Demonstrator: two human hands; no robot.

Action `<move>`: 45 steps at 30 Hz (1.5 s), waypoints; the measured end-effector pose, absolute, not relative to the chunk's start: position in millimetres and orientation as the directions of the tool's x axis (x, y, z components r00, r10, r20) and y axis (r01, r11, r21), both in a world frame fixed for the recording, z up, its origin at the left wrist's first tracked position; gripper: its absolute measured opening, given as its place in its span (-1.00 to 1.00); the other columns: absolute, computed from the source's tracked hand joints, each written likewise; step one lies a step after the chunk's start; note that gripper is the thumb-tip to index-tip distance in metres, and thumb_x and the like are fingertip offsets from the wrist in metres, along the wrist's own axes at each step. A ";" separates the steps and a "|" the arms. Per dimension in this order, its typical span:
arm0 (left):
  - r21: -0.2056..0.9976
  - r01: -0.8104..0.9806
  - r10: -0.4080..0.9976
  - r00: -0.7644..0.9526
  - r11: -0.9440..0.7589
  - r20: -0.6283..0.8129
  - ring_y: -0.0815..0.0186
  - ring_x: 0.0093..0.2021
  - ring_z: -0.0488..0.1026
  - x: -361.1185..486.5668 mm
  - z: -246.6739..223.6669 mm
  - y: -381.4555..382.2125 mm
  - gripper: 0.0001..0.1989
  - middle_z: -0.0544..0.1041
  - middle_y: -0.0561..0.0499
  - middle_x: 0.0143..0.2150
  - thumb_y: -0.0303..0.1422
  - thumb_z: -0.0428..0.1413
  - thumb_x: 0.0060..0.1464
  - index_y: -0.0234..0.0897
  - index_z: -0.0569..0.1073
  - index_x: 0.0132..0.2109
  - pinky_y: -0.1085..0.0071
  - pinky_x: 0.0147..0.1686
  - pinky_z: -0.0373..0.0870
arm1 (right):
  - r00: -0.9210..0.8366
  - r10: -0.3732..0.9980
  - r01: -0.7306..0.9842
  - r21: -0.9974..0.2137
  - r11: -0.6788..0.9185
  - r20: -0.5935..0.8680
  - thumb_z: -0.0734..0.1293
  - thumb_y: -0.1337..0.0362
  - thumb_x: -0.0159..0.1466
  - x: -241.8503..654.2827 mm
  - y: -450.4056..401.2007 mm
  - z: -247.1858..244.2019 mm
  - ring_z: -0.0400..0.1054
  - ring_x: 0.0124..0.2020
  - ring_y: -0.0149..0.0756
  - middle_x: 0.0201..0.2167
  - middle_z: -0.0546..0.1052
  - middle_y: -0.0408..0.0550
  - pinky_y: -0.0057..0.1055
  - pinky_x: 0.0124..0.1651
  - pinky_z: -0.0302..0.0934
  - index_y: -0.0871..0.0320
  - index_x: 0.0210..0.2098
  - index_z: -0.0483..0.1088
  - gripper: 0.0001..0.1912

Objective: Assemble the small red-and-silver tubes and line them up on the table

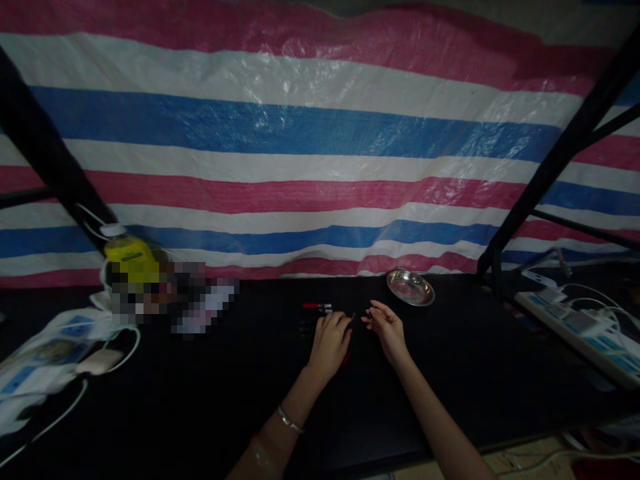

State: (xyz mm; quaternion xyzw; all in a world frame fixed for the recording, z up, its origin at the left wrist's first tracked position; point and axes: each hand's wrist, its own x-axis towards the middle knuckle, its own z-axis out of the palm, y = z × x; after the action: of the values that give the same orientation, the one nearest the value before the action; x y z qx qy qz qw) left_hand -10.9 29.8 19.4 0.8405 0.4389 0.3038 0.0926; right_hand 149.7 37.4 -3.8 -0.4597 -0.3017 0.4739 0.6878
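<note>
My left hand (330, 341) is over the black tabletop, fingers bent together, with a small dark tip (354, 316) showing at the fingertips. My right hand (387, 330) is just to its right, apart from it, thumb and fingers pinched round a small dark piece. Both pieces are too small to name. A slim red stick with a pale end (316, 306) lies beyond my left hand, near several dark slim sticks (306, 325) partly hidden by that hand. Something red (346, 358) shows just below the left fingers.
A round shiny metal dish (411, 288) stands beyond my right hand. At the left are a yellow bottle (133, 259), blurred-out items and white cables. A power strip (585, 327) with plugs lies at the right. Black frame posts (530, 193) and a striped sheet (300, 167) bound the table.
</note>
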 end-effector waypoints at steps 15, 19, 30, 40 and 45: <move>0.192 0.703 0.720 0.613 -0.685 0.327 0.08 0.13 0.23 2.0 8.5 41.6 -0.57 0.33 -0.14 0.14 -0.56 -0.08 0.06 -0.23 0.32 0.08 0.02 0.05 0.12 | 0.334 0.874 0.313 -0.916 0.251 0.353 0.30 0.12 0.11 148.9 44.1 -29.5 0.41 -0.26 -0.19 -0.30 0.53 0.03 -0.23 -0.15 0.29 0.15 -0.19 0.45 -0.67; 0.186 0.705 0.722 0.622 -0.685 0.302 0.08 0.09 0.28 9.3 6.6 47.6 -0.59 0.38 -0.16 0.09 -0.58 -0.09 0.06 -0.27 0.34 0.05 0.03 0.04 0.14 | 0.340 0.878 0.312 -0.921 0.234 0.338 0.28 0.14 0.13 151.7 46.6 -33.5 0.42 -0.23 -0.17 -0.26 0.53 0.05 -0.20 -0.13 0.29 0.16 -0.15 0.43 -0.66; 0.314 0.653 0.718 0.559 -0.690 0.416 0.15 0.00 0.32 2.3 16.5 42.8 -0.77 0.45 -0.12 -0.02 -0.46 -0.08 0.14 -0.25 0.45 -0.14 0.07 0.02 0.12 | 0.360 0.875 0.210 -0.941 0.264 0.325 0.32 0.13 0.12 144.9 41.2 -25.7 0.42 -0.30 -0.24 -0.32 0.52 0.00 -0.27 -0.16 0.30 0.17 -0.09 0.37 -0.61; 0.492 0.853 0.960 0.041 -0.177 0.276 0.16 -0.13 0.35 -80.5 37.3 87.1 -0.82 0.47 -0.06 -0.22 -0.32 0.02 0.08 -0.23 0.49 -0.24 0.20 -0.12 0.15 | 0.290 0.902 0.223 -0.939 0.261 0.319 0.32 0.15 0.11 137.0 56.7 -16.3 0.43 -0.31 -0.22 -0.34 0.55 0.00 -0.27 -0.22 0.31 0.16 -0.23 0.46 -0.71; 0.631 0.739 0.971 0.158 -0.235 0.177 0.29 -0.24 0.37 -102.5 15.7 104.5 -0.82 0.43 0.02 -0.28 -0.26 0.10 -0.02 -0.18 0.48 -0.24 0.39 -0.23 0.23 | -0.032 0.913 0.501 -0.784 0.367 0.407 0.28 0.37 0.13 121.9 74.6 -6.5 0.42 -0.33 -0.25 -0.36 0.55 -0.04 -0.31 -0.20 0.28 0.10 -0.30 0.52 -0.79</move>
State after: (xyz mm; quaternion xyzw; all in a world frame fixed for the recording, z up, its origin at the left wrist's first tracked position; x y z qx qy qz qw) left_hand -102.5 104.5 15.7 0.7328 0.5835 0.2840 0.2047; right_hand 121.9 74.6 -6.5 -0.5173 -0.6834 0.2210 0.4653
